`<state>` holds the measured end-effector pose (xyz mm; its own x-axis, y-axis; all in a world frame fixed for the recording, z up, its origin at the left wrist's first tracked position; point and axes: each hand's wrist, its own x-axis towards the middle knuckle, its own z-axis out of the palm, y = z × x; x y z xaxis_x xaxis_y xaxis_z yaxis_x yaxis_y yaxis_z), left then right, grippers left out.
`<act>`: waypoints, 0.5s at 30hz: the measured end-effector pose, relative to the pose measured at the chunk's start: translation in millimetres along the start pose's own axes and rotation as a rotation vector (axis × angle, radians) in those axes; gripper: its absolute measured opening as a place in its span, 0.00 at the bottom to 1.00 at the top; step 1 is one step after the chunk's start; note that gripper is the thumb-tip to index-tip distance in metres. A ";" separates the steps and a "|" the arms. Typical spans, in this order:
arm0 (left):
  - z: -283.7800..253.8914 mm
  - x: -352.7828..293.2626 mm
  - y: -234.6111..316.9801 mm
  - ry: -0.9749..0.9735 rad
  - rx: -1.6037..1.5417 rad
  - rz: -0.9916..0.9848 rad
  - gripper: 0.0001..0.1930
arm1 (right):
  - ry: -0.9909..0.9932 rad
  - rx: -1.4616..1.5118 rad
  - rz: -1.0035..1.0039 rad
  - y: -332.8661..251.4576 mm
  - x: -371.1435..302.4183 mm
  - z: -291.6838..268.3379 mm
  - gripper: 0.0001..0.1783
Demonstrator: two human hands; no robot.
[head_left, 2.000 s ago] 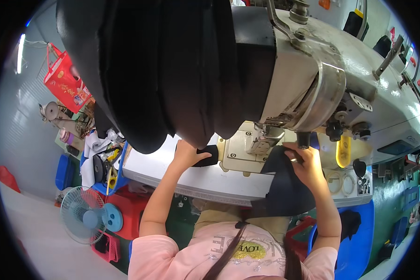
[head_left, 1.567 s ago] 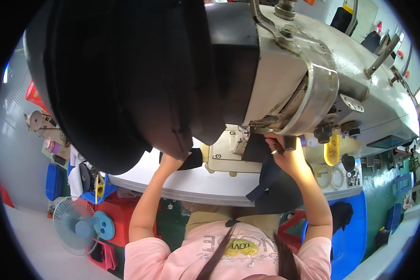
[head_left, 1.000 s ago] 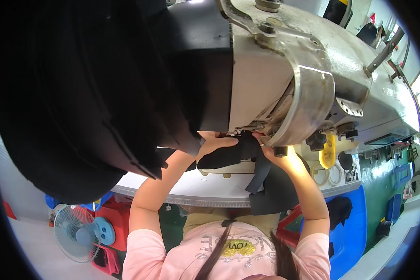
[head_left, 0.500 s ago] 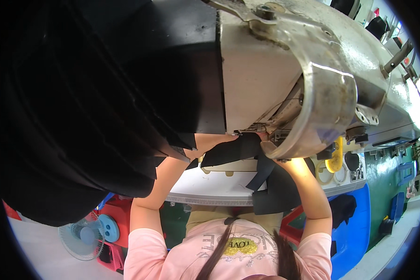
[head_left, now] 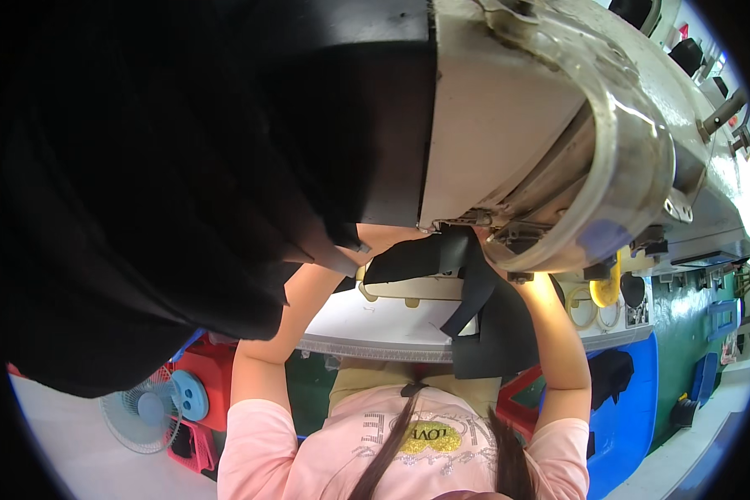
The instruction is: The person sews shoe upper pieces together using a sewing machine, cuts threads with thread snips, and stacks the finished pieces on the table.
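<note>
A large pale sewing machine (head_left: 500, 125) hangs over the work and hides most of both hands. My left hand (head_left: 383, 237) reaches in under its left lower edge, beside a black fabric piece (head_left: 408, 260); its fingers are out of sight. My right hand (head_left: 485, 239) is at the needle area, largely behind the curved clear guard (head_left: 629, 167), close to the fabric's upper end. Dark fabric panels (head_left: 500, 325) hang from there over the table's front edge, near my right forearm. What either hand grips is hidden.
Layered black material (head_left: 142, 208) fills the left. A white table (head_left: 333, 321) with a ruler-marked edge lies below the machine. A blue bin (head_left: 633, 417) holding dark cloth stands at right; a fan (head_left: 146, 408) and a red stool (head_left: 204, 375) are at left.
The machine and its guard appear shifted rightward in the picture. The black fabric piece under the machine has shifted slightly, and both arms stay almost in place.
</note>
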<state>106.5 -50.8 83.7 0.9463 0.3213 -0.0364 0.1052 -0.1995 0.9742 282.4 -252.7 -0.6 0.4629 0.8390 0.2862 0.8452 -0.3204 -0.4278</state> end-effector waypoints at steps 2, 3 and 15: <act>-0.2 0.0 -11.4 0.049 0.134 0.057 0.26 | -0.098 0.113 0.093 -46.0 3.7 -32.9 0.30; 1.0 -0.2 -17.6 0.086 0.219 0.108 0.26 | -0.043 0.181 0.016 -51.9 -2.9 -33.4 0.32; 42.2 -18.3 -64.6 0.599 0.853 1.139 0.24 | 0.519 -0.037 -0.505 -62.8 -20.5 -2.1 0.23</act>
<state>95.4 -82.9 12.0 0.4083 -0.0930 0.9081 -0.2286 -0.9735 0.0031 220.4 -250.7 22.2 0.0727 0.5740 0.8156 0.9936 0.0291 -0.1090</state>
